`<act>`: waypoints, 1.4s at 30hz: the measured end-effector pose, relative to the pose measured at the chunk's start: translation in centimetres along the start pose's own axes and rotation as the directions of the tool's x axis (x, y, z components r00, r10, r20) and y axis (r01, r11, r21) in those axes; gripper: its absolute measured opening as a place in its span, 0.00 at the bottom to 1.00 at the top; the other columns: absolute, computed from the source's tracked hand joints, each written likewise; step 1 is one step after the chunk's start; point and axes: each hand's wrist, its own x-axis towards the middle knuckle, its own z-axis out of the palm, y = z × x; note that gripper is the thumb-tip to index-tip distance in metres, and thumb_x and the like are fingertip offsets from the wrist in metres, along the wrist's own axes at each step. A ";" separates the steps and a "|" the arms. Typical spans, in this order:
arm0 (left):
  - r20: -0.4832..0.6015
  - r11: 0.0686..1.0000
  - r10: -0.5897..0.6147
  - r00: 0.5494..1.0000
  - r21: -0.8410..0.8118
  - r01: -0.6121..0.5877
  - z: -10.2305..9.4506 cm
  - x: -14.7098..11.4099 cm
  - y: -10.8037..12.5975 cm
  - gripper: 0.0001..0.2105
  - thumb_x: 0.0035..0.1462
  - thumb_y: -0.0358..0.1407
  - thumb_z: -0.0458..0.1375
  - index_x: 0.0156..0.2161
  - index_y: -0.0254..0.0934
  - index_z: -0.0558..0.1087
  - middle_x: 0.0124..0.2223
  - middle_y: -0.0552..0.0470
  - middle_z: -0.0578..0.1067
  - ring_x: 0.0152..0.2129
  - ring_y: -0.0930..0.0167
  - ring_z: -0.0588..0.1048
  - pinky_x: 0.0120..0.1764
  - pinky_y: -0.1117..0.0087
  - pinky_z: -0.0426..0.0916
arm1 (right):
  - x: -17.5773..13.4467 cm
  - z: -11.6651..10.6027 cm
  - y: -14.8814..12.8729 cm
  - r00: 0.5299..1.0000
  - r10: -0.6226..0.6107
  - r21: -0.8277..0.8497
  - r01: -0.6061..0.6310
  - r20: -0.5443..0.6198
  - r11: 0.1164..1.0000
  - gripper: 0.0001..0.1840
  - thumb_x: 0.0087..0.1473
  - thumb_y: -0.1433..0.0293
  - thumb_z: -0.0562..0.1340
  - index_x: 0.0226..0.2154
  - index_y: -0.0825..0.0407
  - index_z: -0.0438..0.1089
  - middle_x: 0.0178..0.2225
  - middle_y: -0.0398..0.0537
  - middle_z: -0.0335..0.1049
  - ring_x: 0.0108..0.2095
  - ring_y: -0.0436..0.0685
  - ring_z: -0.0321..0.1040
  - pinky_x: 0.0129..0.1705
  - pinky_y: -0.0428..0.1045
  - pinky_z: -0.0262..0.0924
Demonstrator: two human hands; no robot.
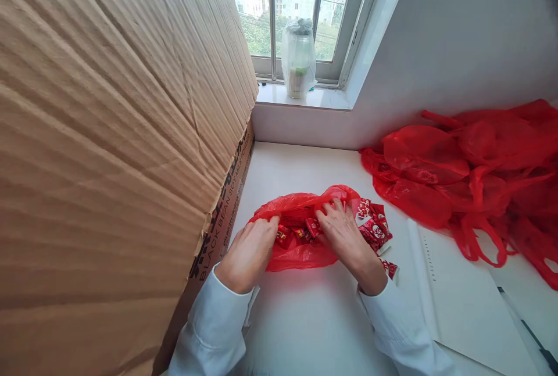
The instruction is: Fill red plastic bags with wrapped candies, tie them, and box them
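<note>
A red plastic bag (300, 258) lies with its mouth spread on the white table. Inside it are several small red wrapped packets (303, 233). My left hand (250, 251) is closed on the left edge of the bag, its fingertips tucked inside. At the bag's right side, my right hand (342, 233) grips the rim with bent fingers, close to the packets within; its fingertips are partly hidden. Several loose red-and-white packets (375, 228) lie just right of the bag, partly behind my right wrist.
A large cardboard box (131, 149) stands along the left. More red plastic bags (462, 161) are heaped at the right, against the wall. An open notebook (466, 294) and a pen (534, 332) lie below them. A bagged cup (299, 62) stands on the windowsill.
</note>
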 end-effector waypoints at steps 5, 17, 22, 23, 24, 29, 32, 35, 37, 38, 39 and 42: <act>0.066 0.999 -0.026 0.997 0.029 0.024 -0.3 0.0 -0.3 0.24 0.56 0.19 0.38 0.56 0.31 0.63 0.46 0.39 0.73 0.42 0.59 0.72 0.45 0.57 0.67 | -0.4 -2.0 -0.3 0.989 0.003 0.018 -0.006 0.148 1.000 0.12 0.58 0.79 0.54 0.34 0.54 0.73 0.35 0.55 0.70 0.43 0.64 0.61 0.38 0.53 0.57; 0.085 0.996 0.078 0.993 -0.046 -0.074 2.0 3.9 4.1 0.15 0.57 0.19 0.42 0.39 0.33 0.69 0.39 0.43 0.73 0.34 0.63 0.74 0.34 0.65 0.68 | -0.3 -4.6 1.2 0.948 0.265 -0.002 -0.269 0.174 0.963 0.14 0.56 0.81 0.51 0.31 0.53 0.69 0.31 0.49 0.71 0.33 0.55 0.64 0.25 0.48 0.39; 0.006 0.992 0.055 0.998 -0.115 -0.054 5.1 5.1 4.5 0.15 0.53 0.23 0.54 0.47 0.31 0.67 0.46 0.42 0.70 0.38 0.62 0.73 0.38 0.63 0.69 | 0.0 -3.8 2.0 0.906 0.355 0.002 -0.365 0.230 0.931 0.12 0.56 0.78 0.52 0.31 0.54 0.70 0.29 0.50 0.71 0.29 0.53 0.65 0.26 0.48 0.39; -0.010 0.989 0.051 0.999 -0.139 -0.052 5.6 5.2 4.5 0.17 0.52 0.25 0.58 0.48 0.32 0.66 0.46 0.43 0.70 0.39 0.63 0.72 0.39 0.63 0.70 | 0.0 -3.8 2.1 0.900 0.365 0.019 -0.380 0.237 0.925 0.12 0.56 0.77 0.52 0.31 0.54 0.70 0.30 0.51 0.71 0.29 0.53 0.65 0.26 0.47 0.40; -0.026 0.986 0.043 0.999 -0.162 -0.046 5.9 5.4 4.4 0.18 0.52 0.27 0.60 0.48 0.32 0.66 0.46 0.45 0.70 0.40 0.64 0.72 0.40 0.63 0.70 | 0.0 -3.7 2.3 0.896 0.373 0.034 -0.392 0.242 0.919 0.12 0.57 0.77 0.52 0.31 0.55 0.70 0.30 0.52 0.71 0.29 0.53 0.65 0.26 0.47 0.41; -0.077 0.965 -0.051 0.996 -0.259 0.029 6.4 5.6 5.1 0.12 0.62 0.38 0.55 0.47 0.35 0.68 0.44 0.48 0.71 0.37 0.70 0.72 0.39 0.64 0.71 | -0.1 -3.9 2.8 0.892 0.383 0.070 -0.410 0.241 0.910 0.13 0.58 0.74 0.52 0.31 0.56 0.71 0.29 0.52 0.70 0.28 0.52 0.63 0.28 0.47 0.44; -0.087 0.955 -0.111 0.990 -0.286 0.082 6.4 5.3 5.5 0.11 0.61 0.38 0.56 0.46 0.34 0.68 0.41 0.49 0.72 0.36 0.70 0.72 0.39 0.64 0.70 | -0.2 -4.0 2.9 0.890 0.396 0.084 -0.423 0.227 0.902 0.14 0.59 0.73 0.51 0.31 0.57 0.71 0.30 0.53 0.70 0.27 0.51 0.62 0.28 0.47 0.45; -0.079 0.948 -0.142 0.987 -0.297 0.113 6.5 5.1 5.6 0.09 0.59 0.34 0.57 0.44 0.32 0.68 0.38 0.49 0.71 0.34 0.69 0.72 0.39 0.63 0.69 | -0.3 -4.1 2.9 0.888 0.404 0.090 -0.431 0.220 0.898 0.14 0.59 0.72 0.52 0.31 0.57 0.71 0.29 0.53 0.70 0.27 0.51 0.62 0.28 0.47 0.45; -0.054 0.946 -0.122 0.991 -0.310 0.099 6.5 5.3 5.3 0.06 0.60 0.34 0.57 0.39 0.32 0.69 0.37 0.50 0.71 0.33 0.71 0.71 0.38 0.65 0.69 | -0.3 -4.2 2.9 0.885 0.408 0.083 -0.434 0.223 0.897 0.14 0.59 0.72 0.51 0.30 0.57 0.71 0.28 0.53 0.70 0.26 0.51 0.61 0.28 0.47 0.44; -0.033 0.944 -0.095 0.995 -0.321 0.079 6.4 5.4 5.1 0.06 0.60 0.35 0.57 0.36 0.33 0.69 0.36 0.51 0.71 0.32 0.72 0.71 0.37 0.66 0.69 | -0.3 -4.2 2.9 0.883 0.411 0.077 -0.437 0.229 0.896 0.15 0.59 0.73 0.51 0.30 0.57 0.71 0.27 0.53 0.70 0.25 0.51 0.61 0.27 0.47 0.44; -0.009 0.940 -0.062 0.998 -0.336 0.055 6.3 5.5 4.9 0.08 0.59 0.37 0.58 0.33 0.33 0.69 0.34 0.53 0.71 0.30 0.72 0.70 0.36 0.67 0.69 | -0.3 -4.3 2.9 0.879 0.414 0.071 -0.441 0.237 0.895 0.15 0.59 0.73 0.50 0.30 0.57 0.71 0.27 0.53 0.69 0.25 0.51 0.61 0.27 0.47 0.44; 0.027 0.914 0.022 0.999 -0.405 -0.009 5.7 5.8 3.9 0.11 0.58 0.38 0.59 0.28 0.33 0.69 0.29 0.56 0.70 0.25 0.75 0.68 0.32 0.70 0.67 | -0.2 -4.7 2.9 0.852 0.436 0.036 -0.465 0.290 0.884 0.14 0.58 0.75 0.51 0.30 0.57 0.71 0.26 0.53 0.69 0.23 0.51 0.60 0.26 0.47 0.43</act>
